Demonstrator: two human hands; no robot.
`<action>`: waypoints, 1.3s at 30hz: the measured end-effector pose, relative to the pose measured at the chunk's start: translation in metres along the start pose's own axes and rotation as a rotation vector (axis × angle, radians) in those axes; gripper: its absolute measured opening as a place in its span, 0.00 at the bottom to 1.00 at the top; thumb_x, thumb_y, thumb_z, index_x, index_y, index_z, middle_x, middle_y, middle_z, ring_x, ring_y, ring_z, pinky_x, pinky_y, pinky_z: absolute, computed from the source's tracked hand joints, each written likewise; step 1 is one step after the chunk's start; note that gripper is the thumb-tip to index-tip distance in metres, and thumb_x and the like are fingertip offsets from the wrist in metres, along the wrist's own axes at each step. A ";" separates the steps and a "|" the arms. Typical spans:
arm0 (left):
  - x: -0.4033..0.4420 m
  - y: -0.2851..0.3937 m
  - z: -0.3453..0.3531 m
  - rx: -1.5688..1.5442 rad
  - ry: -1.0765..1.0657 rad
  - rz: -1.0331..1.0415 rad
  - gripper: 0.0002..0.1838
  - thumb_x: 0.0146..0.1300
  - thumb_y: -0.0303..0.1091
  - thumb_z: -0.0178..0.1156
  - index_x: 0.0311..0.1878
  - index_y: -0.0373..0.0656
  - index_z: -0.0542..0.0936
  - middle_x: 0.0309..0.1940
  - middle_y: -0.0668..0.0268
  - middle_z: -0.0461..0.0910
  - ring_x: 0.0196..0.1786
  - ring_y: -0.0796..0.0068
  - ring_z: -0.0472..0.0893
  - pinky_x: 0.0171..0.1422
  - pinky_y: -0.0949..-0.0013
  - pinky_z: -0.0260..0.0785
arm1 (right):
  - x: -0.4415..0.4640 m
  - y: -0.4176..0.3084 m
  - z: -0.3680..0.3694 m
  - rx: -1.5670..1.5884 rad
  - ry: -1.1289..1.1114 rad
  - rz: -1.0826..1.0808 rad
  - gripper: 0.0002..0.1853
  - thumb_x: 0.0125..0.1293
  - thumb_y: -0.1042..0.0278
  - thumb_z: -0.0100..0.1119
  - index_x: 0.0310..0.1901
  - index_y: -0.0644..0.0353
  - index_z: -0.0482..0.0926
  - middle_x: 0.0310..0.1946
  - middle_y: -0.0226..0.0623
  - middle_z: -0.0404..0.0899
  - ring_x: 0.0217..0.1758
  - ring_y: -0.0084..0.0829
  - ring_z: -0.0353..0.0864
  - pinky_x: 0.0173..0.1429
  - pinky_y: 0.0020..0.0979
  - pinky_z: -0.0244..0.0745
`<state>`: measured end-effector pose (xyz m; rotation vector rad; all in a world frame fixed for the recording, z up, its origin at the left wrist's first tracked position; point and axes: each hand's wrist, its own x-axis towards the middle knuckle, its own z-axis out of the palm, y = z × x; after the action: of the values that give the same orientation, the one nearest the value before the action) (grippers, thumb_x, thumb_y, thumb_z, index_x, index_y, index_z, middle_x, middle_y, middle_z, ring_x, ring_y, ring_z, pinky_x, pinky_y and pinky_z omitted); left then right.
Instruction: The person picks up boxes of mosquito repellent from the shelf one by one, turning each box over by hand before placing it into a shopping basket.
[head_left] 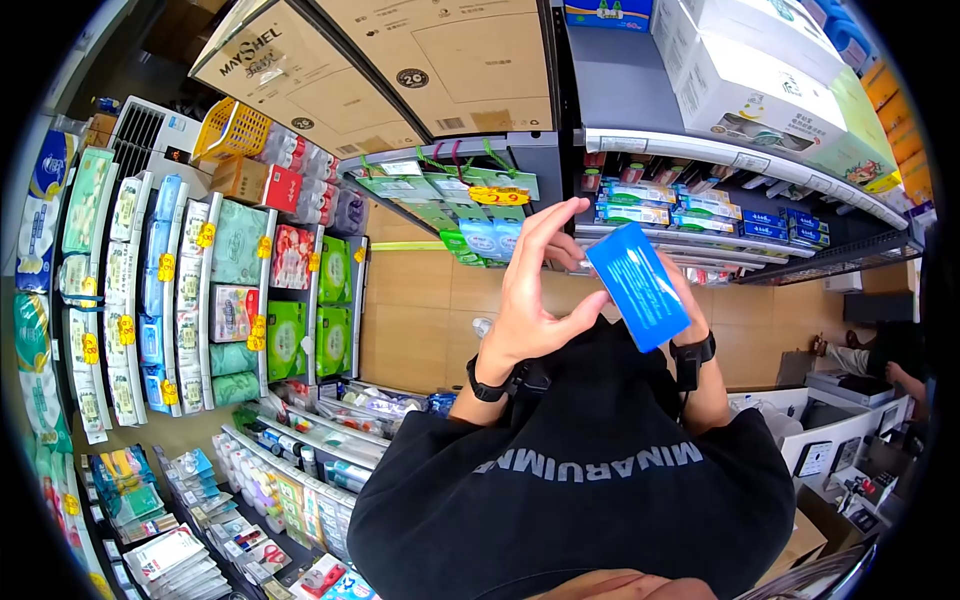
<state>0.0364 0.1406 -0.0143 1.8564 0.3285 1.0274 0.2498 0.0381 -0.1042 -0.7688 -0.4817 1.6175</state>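
Observation:
A blue box with small white print on its face is held up in front of my chest, tilted. My right hand grips it from behind and along its right side; most of those fingers are hidden by the box. To the left of the box is my left hand, fingers stretched and thumb spread away. Its fingertips are close to the box's left edge; I cannot tell whether one of them touches it. Dark bands are on both wrists.
Shelves of toothpaste boxes stand ahead at the right, below white cartons. Large brown cartons stand at the top. Tissue packs fill the left shelves. A seated person is at the far right.

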 end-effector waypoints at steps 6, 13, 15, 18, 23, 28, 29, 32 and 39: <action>0.003 0.007 -0.003 -0.007 -0.093 -0.088 0.51 0.43 0.30 0.79 0.74 0.36 0.67 0.60 0.53 0.79 0.38 0.78 0.78 0.49 0.72 0.73 | -0.012 -0.006 -0.001 -0.681 -0.190 -0.118 0.28 0.75 0.51 0.57 0.64 0.67 0.73 0.48 0.46 0.85 0.50 0.36 0.87 0.52 0.30 0.82; 0.000 0.004 -0.008 0.049 -0.109 -0.017 0.38 0.46 0.30 0.81 0.64 0.37 0.79 0.56 0.58 0.79 0.43 0.74 0.78 0.45 0.72 0.73 | -0.001 0.006 -0.017 -0.114 -0.294 -0.010 0.35 0.73 0.47 0.57 0.69 0.69 0.69 0.45 0.50 0.84 0.36 0.42 0.89 0.37 0.36 0.84; -0.001 0.003 -0.009 0.057 -0.104 -0.015 0.37 0.47 0.30 0.80 0.64 0.37 0.79 0.55 0.58 0.79 0.44 0.73 0.79 0.45 0.71 0.73 | -0.002 0.005 -0.014 -0.112 -0.268 -0.005 0.34 0.73 0.49 0.56 0.70 0.70 0.68 0.45 0.50 0.84 0.36 0.42 0.89 0.38 0.36 0.84; -0.003 0.002 -0.012 0.069 -0.092 -0.036 0.37 0.47 0.30 0.80 0.63 0.37 0.79 0.55 0.58 0.79 0.45 0.72 0.78 0.46 0.71 0.72 | 0.001 0.003 -0.011 -0.168 -0.268 0.000 0.32 0.75 0.51 0.55 0.69 0.70 0.68 0.45 0.50 0.84 0.36 0.42 0.89 0.38 0.36 0.85; -0.008 0.003 -0.023 0.081 -0.054 -0.087 0.37 0.48 0.30 0.80 0.64 0.37 0.79 0.57 0.58 0.79 0.48 0.70 0.79 0.48 0.69 0.73 | 0.014 0.000 0.003 -0.171 -0.300 0.035 0.30 0.76 0.54 0.54 0.68 0.71 0.69 0.45 0.53 0.84 0.36 0.44 0.88 0.38 0.37 0.85; -0.021 0.005 -0.044 0.129 0.025 -0.121 0.36 0.50 0.30 0.78 0.65 0.37 0.78 0.59 0.58 0.78 0.51 0.66 0.80 0.50 0.68 0.73 | 0.043 0.004 0.018 0.022 -0.389 0.201 0.30 0.76 0.55 0.54 0.68 0.71 0.68 0.45 0.54 0.84 0.37 0.47 0.88 0.39 0.37 0.85; -0.024 0.006 -0.050 0.139 0.051 -0.150 0.36 0.51 0.30 0.77 0.66 0.38 0.78 0.60 0.57 0.78 0.53 0.65 0.81 0.51 0.68 0.74 | 0.050 0.002 0.031 0.018 -0.407 0.223 0.30 0.76 0.55 0.54 0.68 0.71 0.68 0.45 0.54 0.84 0.37 0.47 0.88 0.39 0.37 0.85; -0.039 0.005 -0.070 0.201 0.207 -0.150 0.36 0.53 0.29 0.75 0.67 0.38 0.76 0.62 0.57 0.76 0.54 0.65 0.81 0.53 0.67 0.74 | 0.070 0.009 0.063 0.021 -0.497 0.260 0.25 0.77 0.55 0.53 0.64 0.69 0.74 0.45 0.50 0.84 0.38 0.40 0.89 0.39 0.34 0.85; -0.096 0.001 -0.130 0.116 0.627 -0.337 0.30 0.61 0.23 0.65 0.68 0.37 0.73 0.63 0.56 0.73 0.51 0.72 0.80 0.53 0.70 0.74 | 0.135 0.060 0.119 -0.372 -0.048 0.531 0.18 0.81 0.52 0.49 0.52 0.59 0.80 0.27 0.20 0.79 0.26 0.09 0.76 0.24 0.16 0.68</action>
<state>-0.1225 0.1617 -0.0375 1.4633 1.0505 1.3479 0.1144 0.1706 -0.0917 -1.2134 -0.6622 2.0684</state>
